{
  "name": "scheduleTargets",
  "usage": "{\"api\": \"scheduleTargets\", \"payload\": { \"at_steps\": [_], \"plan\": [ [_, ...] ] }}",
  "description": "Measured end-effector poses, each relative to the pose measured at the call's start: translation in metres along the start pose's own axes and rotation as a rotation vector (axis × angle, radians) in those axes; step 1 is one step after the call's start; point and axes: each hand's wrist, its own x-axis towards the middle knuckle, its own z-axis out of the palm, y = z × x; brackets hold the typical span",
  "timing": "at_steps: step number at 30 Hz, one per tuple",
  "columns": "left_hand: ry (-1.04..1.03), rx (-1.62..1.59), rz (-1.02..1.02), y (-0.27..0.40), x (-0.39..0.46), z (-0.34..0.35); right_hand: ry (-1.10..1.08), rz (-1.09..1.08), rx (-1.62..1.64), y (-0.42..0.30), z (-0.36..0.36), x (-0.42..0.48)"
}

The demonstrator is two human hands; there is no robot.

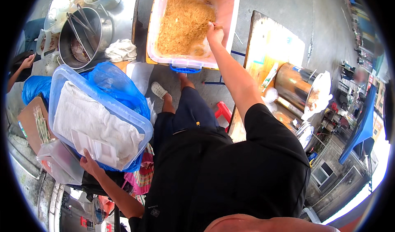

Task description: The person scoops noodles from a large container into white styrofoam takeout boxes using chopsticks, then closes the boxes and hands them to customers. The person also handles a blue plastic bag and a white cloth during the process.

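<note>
With my right hand (215,34) I grip a pair of wooden chopsticks (218,27), reaching into a large plastic tub (185,60). Their tips go in at the near right side of a heap of thin brown noodles (185,23), which covers most of the tub's floor. My left hand (90,166) holds an opened clear plastic clamshell box (105,154) by its edge. This box is over a white cloth (92,114) spread inside a translucent blue plastic tub (100,104). No food shows in the box.
A deep metal pot (106,25) with tongs stands at the upper left, beside a crumpled white cloth (121,50). Blue plastic bags (118,87) surround the blue tub. A wooden table (262,47) and a metal drum (291,80) are at right. Another person's hand (28,61) shows far left.
</note>
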Motion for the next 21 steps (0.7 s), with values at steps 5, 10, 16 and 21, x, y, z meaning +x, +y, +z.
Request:
{"api": "scheduleTargets", "payload": {
  "at_steps": [5, 10, 16, 21],
  "plan": [
    [-0.279, -0.328, -0.184, 0.005, 0.004, -0.004, 0.012, 0.757, 0.537, 0.035, 0.028, 0.008],
    [-0.571, -0.821, -0.192, 0.004, 0.002, -0.009, -0.328, 0.695, 0.612, 0.039, 0.022, -0.028],
    [-0.6, -0.878, -0.184, 0.01, 0.002, -0.016, -0.627, 0.474, 0.485, -0.023, -0.006, -0.06],
    [-0.618, -0.902, -0.145, 0.033, -0.009, -0.021, -0.321, 0.578, 0.362, 0.016, 0.019, -0.025]
  ]
}}
